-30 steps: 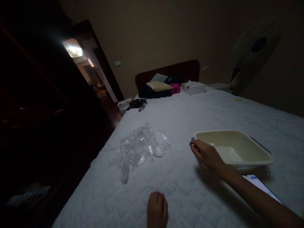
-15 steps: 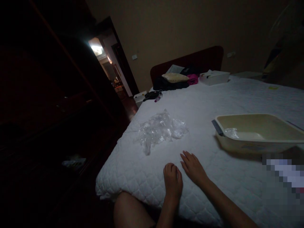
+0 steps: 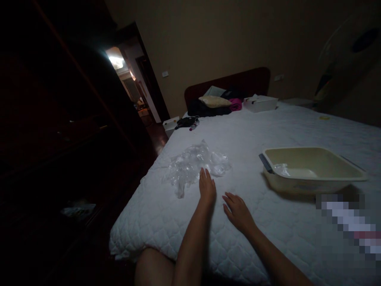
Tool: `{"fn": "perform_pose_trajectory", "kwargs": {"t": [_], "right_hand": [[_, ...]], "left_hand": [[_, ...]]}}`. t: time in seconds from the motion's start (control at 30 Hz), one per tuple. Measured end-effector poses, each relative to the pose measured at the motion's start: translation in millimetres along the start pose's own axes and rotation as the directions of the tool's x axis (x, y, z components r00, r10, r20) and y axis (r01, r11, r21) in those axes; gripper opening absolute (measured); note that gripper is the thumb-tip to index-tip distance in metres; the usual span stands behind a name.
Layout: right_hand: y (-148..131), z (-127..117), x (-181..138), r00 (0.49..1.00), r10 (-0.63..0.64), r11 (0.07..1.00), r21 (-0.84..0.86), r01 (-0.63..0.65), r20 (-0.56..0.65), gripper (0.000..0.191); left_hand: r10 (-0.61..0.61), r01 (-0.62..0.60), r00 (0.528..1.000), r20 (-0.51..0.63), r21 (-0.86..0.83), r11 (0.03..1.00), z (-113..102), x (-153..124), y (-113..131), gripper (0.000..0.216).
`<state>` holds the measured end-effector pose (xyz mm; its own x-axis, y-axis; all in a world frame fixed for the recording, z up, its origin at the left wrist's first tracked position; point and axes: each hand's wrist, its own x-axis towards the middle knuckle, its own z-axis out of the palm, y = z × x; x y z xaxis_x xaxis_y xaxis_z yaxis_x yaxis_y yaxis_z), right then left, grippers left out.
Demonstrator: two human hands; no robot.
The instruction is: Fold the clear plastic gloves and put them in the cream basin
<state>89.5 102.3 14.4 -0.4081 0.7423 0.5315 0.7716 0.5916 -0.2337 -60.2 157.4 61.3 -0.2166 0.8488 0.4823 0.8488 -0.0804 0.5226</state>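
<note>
Crumpled clear plastic bags point(image 3: 190, 163) lie in a loose heap on the white quilted bed point(image 3: 160, 222). My left hand point(image 3: 207, 186) is stretched out at the near right edge of the heap, fingers extended; whether the fingertips touch the plastic I cannot tell. To its right, my right hand point(image 3: 238, 211) is low over the quilt with its fingers spread and nothing in them. Further right stands a cream plastic tub point(image 3: 315, 186) with grey handles. Inside it, at the left end, is a small piece of clear plastic point(image 3: 281, 169).
By the dark headboard point(image 3: 256, 77) lie a beige cushion point(image 3: 214, 101), dark cloth, a pink roll point(image 3: 235, 104) and a white box point(image 3: 260, 104). A fan point(image 3: 351, 47) stands at the far right. A blurred-out patch point(image 3: 348, 222) covers something near the tub.
My left hand has reached forward from near my right hand to the heap, its curled fingers now straightened. My right hand has barely moved. The view has shifted slightly.
</note>
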Motion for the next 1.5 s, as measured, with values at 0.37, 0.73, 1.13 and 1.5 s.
{"fn": "perform_pose_trajectory", "kwargs": {"t": [0.37, 0.73, 1.13, 1.5], "right_hand": [[1.7, 2.9, 0.9, 0.999, 0.016, 0.999, 0.050, -0.014, -0.043, 0.030], [-1.9, -5.6, 0.6, 0.996, -0.001, 0.996, 0.087, 0.009, -0.094, 0.031], [-35.4, -42.5, -10.6, 0.973, -0.021, 0.956, 0.280, 0.086, -0.228, 0.043], [-61.7, -89.6, 15.1, 0.942, 0.288, 0.677, 0.659, -0.327, 0.172, 0.021]], "left_hand": [[-0.018, 0.012, 1.000, -0.023, -0.258, 0.966, -0.1, -21.5, -6.4, 0.022], [-0.421, 0.329, 0.904, 0.075, -0.750, 0.574, -53.3, -87.3, -20.6, 0.036], [-0.304, 0.378, 0.918, 0.253, -0.788, 0.485, -76.8, -91.1, -2.0, 0.043], [-0.178, 0.419, 0.906, 0.385, -0.876, 0.238, -83.2, -91.1, -3.0, 0.052]]}}
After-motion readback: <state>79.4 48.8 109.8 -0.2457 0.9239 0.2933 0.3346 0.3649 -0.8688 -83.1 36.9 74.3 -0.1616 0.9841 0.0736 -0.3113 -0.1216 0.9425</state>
